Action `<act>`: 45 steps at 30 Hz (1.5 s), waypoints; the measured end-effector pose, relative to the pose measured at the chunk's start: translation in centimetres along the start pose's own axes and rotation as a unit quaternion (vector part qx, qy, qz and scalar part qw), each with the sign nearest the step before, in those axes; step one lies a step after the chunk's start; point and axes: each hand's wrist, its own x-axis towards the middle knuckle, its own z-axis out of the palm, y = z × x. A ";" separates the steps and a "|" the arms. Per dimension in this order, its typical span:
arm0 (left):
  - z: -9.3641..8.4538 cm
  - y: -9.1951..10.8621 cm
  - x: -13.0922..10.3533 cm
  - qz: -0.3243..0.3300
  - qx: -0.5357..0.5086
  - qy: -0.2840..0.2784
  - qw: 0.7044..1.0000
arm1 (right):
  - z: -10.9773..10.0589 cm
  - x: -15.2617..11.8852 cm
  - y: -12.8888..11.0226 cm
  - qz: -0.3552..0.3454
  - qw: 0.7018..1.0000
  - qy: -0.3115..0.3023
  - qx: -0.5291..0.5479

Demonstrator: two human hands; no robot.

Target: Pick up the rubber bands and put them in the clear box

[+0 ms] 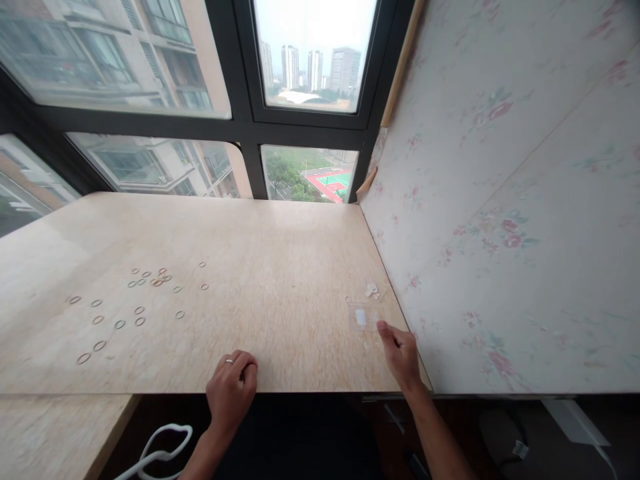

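Observation:
My right hand (401,353) is closed, its thumb and fingertips at the right edge of a small clear plastic bag (371,319) with a white label, flat on the stone-look counter (300,267). Just beyond the bag lies a small white crumpled piece (373,291), and a single thin ring (349,300) touches or nearly touches its upper left corner. Resting at the counter's front edge, my left hand (233,383) is curled into a loose fist, with nothing visible in it. A ring sits on one of its fingers.
Several thin rings (139,311) in muted colours are scattered over the counter's left side, a few overlapping in a cluster (160,279). A flowered wall (480,220) bounds the right. Dark-framed windows (310,127) stand behind. A white cable (165,440) hangs below the front edge.

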 end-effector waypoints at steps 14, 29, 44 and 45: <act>0.2 1.2 3.9 -0.141 0.070 -0.124 0.980 | 6.4 13.6 -1.0 0.071 0.842 -0.358 -0.398; 0.7 0.4 2.8 -0.068 0.028 -0.027 0.997 | 4.5 14.5 -0.5 0.047 0.905 -0.332 -0.263; 1.0 0.1 2.6 -0.041 0.003 -0.006 0.999 | 0.5 8.7 -0.3 0.108 0.945 -0.290 -0.108; 1.0 0.1 2.6 -0.040 0.001 -0.001 0.999 | 0.5 8.4 -0.3 0.108 0.947 -0.284 -0.100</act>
